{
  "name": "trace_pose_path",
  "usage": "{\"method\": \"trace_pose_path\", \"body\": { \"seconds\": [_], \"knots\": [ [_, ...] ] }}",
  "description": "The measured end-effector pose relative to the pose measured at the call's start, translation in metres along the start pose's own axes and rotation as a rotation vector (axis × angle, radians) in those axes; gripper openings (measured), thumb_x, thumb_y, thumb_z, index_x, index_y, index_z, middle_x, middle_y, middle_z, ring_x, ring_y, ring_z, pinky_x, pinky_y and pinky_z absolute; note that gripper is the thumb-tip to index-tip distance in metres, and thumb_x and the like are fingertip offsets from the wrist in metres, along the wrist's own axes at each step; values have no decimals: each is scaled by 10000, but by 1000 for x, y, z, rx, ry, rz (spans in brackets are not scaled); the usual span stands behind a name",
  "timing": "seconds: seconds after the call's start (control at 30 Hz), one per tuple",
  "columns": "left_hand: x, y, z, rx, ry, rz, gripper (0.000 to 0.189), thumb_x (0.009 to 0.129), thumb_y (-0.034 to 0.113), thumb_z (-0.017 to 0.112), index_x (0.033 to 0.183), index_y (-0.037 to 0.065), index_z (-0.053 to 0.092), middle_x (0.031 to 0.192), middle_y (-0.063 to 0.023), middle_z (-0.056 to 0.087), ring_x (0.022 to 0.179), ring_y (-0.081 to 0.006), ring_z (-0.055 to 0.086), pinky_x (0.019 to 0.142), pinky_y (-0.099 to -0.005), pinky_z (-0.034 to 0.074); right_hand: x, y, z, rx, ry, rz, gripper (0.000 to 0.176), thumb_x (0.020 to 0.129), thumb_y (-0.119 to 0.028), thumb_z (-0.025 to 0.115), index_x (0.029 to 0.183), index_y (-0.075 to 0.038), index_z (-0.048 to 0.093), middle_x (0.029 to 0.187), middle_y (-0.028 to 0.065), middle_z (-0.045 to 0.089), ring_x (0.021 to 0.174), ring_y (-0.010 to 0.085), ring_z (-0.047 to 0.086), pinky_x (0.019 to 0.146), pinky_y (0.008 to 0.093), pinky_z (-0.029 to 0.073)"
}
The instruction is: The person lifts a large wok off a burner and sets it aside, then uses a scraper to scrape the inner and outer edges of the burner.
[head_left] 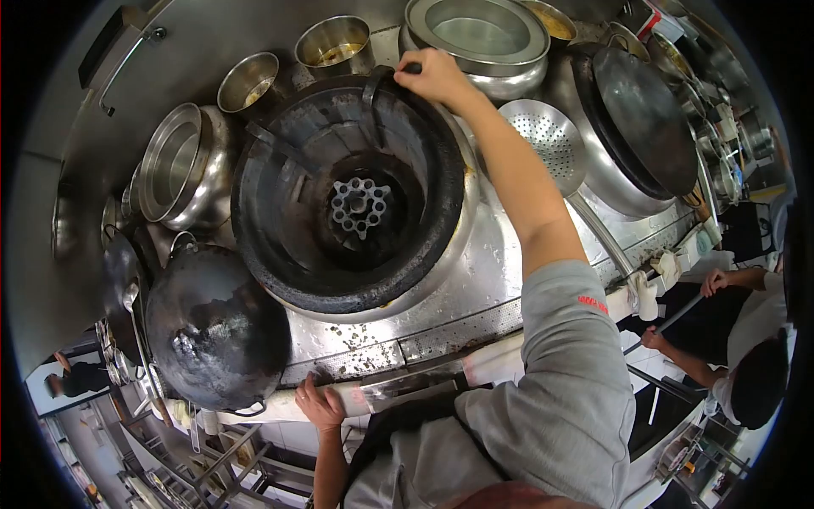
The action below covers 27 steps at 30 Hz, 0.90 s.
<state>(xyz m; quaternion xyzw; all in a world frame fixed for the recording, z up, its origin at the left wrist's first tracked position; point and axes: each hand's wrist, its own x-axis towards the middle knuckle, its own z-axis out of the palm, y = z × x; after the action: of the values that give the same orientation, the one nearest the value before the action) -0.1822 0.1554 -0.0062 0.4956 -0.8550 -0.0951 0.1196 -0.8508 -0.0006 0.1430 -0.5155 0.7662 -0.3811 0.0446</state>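
My right hand (434, 75) reaches across the wok burner (449, 204), its fingers closed at the far rim. They pinch the end of a dark bent metal bracket (370, 106) that hooks down into the burner pit. A second bracket (284, 146) hangs over the rim to its left. Deep in the pit sits a ring-shaped gas burner head (359, 208). My left hand (320, 403) lies on the stove's front rail (356, 394), fingers apart and holding nothing. Left of it, a blackened wok (216, 327) lies upside down.
A perforated strainer (543, 140) rests right of my arm. Metal pots (332, 47) line the back, and another wok (644, 119) leans at the right. Dark crumbs dot the steel counter (356, 335). At the far right, a co-worker's hands (653, 338) hold a pole.
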Motion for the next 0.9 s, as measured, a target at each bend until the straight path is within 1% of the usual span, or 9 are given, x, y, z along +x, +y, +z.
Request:
{"method": "trace_pose_path", "body": {
  "seconds": [0.03, 0.1, 0.2, 0.3, 0.6, 0.73, 0.77, 0.83, 0.9],
  "knots": [
    [3, 2, 0, 0, 2, -2, 563, 883, 308, 534, 1347, -11, 529, 1150, -231, 573, 1045, -420, 526, 934, -519, 398, 11, 16, -4, 47, 20, -3, 327, 796, -357, 740, 994, -99, 769, 895, 200, 740, 902, 395, 713, 839, 450, 565],
    [3, 1, 0, 0, -2, -12, 557, 890, 310, 525, 1340, -19, 534, 1163, -239, 574, 1056, -420, 527, 936, -521, 398, 12, 7, -21, 227, -148, 359, 306, 798, -330, 739, 997, -99, 771, 893, 203, 739, 909, 395, 711, 848, 450, 564],
    [4, 2, 1, -7, 6, -2, 557, 895, 316, 519, 1334, -26, 538, 1175, -243, 575, 1063, -422, 528, 940, -522, 398, -13, 3, -10, -138, 90, 14, 286, 819, -309, 732, 999, -89, 770, 882, 201, 738, 911, 401, 708, 848, 466, 560],
    [3, 0, 4, -17, -4, -16, 558, 906, 331, 514, 1332, -28, 540, 1183, -245, 576, 1067, -425, 528, 948, -520, 398, -23, 1, 5, -169, 154, -78, 272, 830, -307, 728, 986, -88, 768, 884, 197, 738, 914, 409, 704, 857, 476, 555],
    [-2, -6, 11, 19, 16, 37, 541, 914, 334, 508, 1329, -11, 546, 1168, -241, 575, 1069, -426, 530, 945, -516, 399, -28, 5, -19, 23, 111, -79, 256, 814, -321, 719, 985, -136, 770, 917, 212, 734, 922, 406, 696, 881, 470, 550],
    [8, -4, 9, 11, 11, 49, 541, 901, 310, 519, 1339, -6, 538, 1158, -234, 577, 1059, -423, 533, 948, -520, 398, -27, 39, -16, -247, 63, 58, 306, 811, -316, 712, 1039, -121, 771, 952, 221, 734, 975, 399, 699, 916, 480, 546],
    [1, -4, 5, 16, 9, 49, 542, 896, 303, 522, 1341, -5, 535, 1156, -233, 577, 1055, -421, 533, 947, -521, 398, -43, 19, -36, -230, 56, 124, 361, 803, -337, 720, 1070, -98, 769, 969, 228, 732, 993, 397, 699, 918, 481, 549],
    [1, -7, 7, 19, -11, 28, 554, 871, 286, 539, 1343, -5, 532, 1157, -236, 575, 1046, -424, 533, 945, -527, 398, -64, 24, -49, -76, 94, 224, 400, 804, -396, 741, 1002, -50, 765, 855, 236, 726, 897, 407, 715, 862, 470, 558],
    [0, -4, 4, 20, -7, 12, 559, 862, 284, 544, 1339, -6, 535, 1157, -237, 575, 1046, -425, 532, 943, -528, 399, -92, 15, -62, -11, 188, 229, 415, 816, -451, 750, 951, -60, 775, 730, 176, 719, 763, 354, 720, 744, 442, 551]
  ]
}}
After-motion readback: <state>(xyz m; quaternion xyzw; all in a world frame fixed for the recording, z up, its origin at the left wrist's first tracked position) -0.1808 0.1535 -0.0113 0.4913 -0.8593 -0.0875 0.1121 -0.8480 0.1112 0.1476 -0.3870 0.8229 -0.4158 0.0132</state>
